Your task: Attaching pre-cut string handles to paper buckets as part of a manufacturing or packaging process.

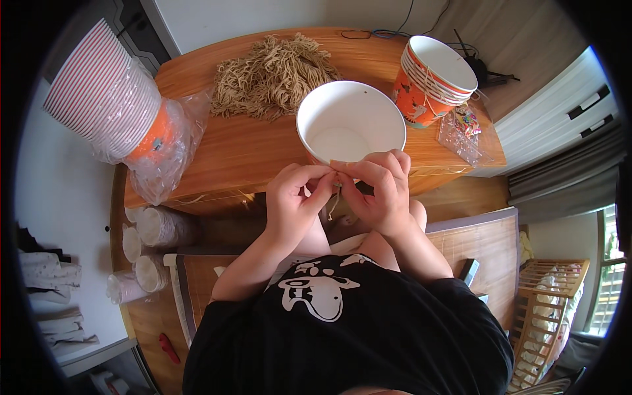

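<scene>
Left hand (294, 195) and right hand (382, 192) clamp their fingers (361, 170) on a thin beige cord (335, 205), dangling lengthwise downward, beside a smooth, round, upward-opening, white-lined bucket (388, 122).

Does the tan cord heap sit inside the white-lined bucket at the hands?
No, the tan cord heap lies on the wooden table, left of the white-lined bucket.

Left of the white-lined bucket (352, 115) lie tan cords (273, 76) and a red-and-white-striped stack (105, 92); right of it, orange buckets (424, 99) with seemingly white figures.
</scene>
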A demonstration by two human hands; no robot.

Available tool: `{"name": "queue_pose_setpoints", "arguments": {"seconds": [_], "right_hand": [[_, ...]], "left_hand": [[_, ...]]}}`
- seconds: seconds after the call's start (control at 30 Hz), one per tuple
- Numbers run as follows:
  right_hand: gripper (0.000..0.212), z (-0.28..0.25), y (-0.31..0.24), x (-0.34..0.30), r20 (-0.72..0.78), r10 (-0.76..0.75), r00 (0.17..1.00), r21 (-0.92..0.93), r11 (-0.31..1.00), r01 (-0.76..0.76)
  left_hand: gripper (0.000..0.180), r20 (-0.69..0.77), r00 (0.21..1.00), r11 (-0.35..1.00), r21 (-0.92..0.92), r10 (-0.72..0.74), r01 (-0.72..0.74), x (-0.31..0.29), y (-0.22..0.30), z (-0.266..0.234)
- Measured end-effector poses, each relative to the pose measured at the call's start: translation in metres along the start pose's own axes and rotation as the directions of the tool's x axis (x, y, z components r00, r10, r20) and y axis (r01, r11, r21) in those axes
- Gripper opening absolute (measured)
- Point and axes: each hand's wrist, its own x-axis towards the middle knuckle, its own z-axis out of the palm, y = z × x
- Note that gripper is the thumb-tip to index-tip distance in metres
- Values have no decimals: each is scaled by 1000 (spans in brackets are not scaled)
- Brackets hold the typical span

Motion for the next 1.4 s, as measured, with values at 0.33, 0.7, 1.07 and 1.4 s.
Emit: {"name": "queue_pose_setpoints", "arguments": {"seconds": [0.33,0.7,1.07,1.4], "right_hand": [[41,0,2,-6,73,136,988,69,988,-141],[42,-2,-1,-7,63,167,984,147,974,-174],[45,1,3,-1,-102,45,994,34,999,-41],[44,-7,-16,-3,-79,47,996,40,998,-44]], "left_hand": [[7,40,999,999,-47,-22,23,3,5,1],[8,76,995,987,-142,-59,69,1,0,3],[9,67,997,992,-120,-26,34,1,1,4],[30,100,987,967,213,124,-143,15,11,2]]}}
